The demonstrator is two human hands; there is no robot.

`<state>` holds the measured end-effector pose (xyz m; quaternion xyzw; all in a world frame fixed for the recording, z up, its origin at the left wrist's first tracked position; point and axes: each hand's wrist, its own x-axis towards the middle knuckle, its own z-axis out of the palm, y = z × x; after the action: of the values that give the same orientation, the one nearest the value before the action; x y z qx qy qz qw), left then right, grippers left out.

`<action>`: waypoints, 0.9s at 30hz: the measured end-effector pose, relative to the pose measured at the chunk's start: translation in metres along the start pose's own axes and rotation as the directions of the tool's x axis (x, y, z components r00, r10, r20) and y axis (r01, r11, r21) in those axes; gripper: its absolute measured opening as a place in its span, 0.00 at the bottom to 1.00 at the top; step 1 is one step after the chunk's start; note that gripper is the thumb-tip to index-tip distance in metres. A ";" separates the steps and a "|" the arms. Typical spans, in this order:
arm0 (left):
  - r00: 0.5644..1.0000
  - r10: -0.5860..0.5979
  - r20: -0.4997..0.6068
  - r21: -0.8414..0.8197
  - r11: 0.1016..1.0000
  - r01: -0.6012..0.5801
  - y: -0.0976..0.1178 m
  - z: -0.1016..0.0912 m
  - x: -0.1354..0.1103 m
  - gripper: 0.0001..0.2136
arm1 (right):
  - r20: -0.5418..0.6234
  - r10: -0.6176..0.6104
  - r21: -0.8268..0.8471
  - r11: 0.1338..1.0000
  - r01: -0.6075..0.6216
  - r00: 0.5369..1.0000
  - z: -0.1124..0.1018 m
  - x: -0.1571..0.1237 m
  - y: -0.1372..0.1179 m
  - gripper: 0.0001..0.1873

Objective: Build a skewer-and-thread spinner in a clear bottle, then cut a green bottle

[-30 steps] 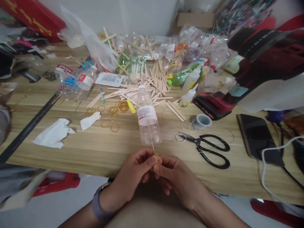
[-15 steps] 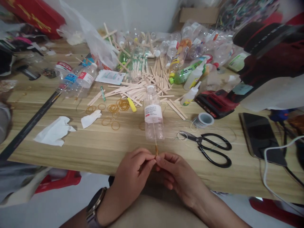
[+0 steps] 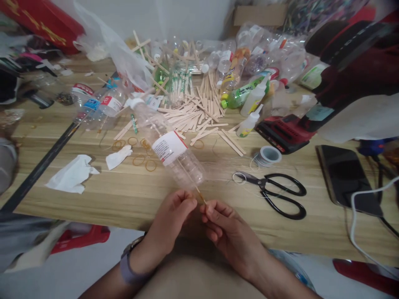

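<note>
A clear plastic bottle point(image 3: 185, 166) with a white label and white cap leans toward the upper left in front of me. Along it runs a thin stick point(image 3: 192, 182), its near end wrapped in something amber, perhaps a rubber band. My right hand point(image 3: 232, 226) pinches that near end between thumb and fingertips. Close beside it, my left hand point(image 3: 174, 218) is closed, thumb against curled index finger, just below the bottle's base. Whatever it may hold is hidden. Loose rubber bands point(image 3: 151, 165) lie behind the bottle, partly covered by it.
Black-handled scissors point(image 3: 271, 193) and a wire spool point(image 3: 269, 156) lie to the right, near a phone point(image 3: 346, 178) and a red cordless tool point(image 3: 283, 133). Wooden sticks point(image 3: 187, 118), glue bottles point(image 3: 248, 124) and plastic bottles crowd the back. Tissues point(image 3: 73, 173) lie left.
The bottle has swung from upright in view to tilted, its cap end moving left. My left hand has moved slightly left, off the stick's end; my right hand still pinches it.
</note>
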<state>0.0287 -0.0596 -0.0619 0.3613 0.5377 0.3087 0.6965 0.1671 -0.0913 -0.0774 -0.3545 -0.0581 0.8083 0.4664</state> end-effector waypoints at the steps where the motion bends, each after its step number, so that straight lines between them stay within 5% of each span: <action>1: 1.000 -0.015 -0.027 0.011 1.000 0.015 0.002 0.002 0.001 0.10 | 0.018 0.003 0.017 1.000 -0.003 1.000 0.000 0.000 0.001 0.11; 7: 0.993 -0.044 -0.114 0.001 0.999 0.044 0.003 0.009 0.005 0.12 | 0.097 -0.017 0.032 0.999 0.014 0.995 0.001 0.004 0.004 0.11; 11: 0.903 0.309 -0.297 0.205 0.945 -0.256 -0.003 0.008 0.002 0.06 | 0.083 -0.030 0.057 0.998 0.025 0.996 0.001 0.004 0.004 0.11; 15: 0.818 0.549 -0.175 0.514 0.759 -0.399 0.002 0.006 -0.002 0.08 | 0.098 -0.058 0.050 0.997 0.053 0.994 0.000 0.003 0.003 0.11; 17: 0.839 0.535 -0.098 0.594 0.708 -0.382 0.009 0.005 -0.001 0.09 | 0.113 -0.067 0.020 0.998 0.066 0.991 -0.001 0.003 0.003 0.12; 21: 0.947 0.308 0.093 0.737 0.618 -0.274 0.027 0.000 0.007 0.10 | 0.122 -0.081 -0.076 0.993 0.091 0.989 -0.005 0.003 0.004 0.15; 27: 0.964 0.149 0.220 0.858 0.440 -0.264 0.050 -0.017 0.014 0.13 | 0.118 -0.068 -0.253 0.963 0.096 0.991 -0.007 0.002 0.009 0.19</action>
<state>0.0129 -0.0177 -0.0299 0.7472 0.5313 0.0494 0.3962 0.1651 -0.0965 -0.0874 -0.3651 -0.2025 0.7918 0.4458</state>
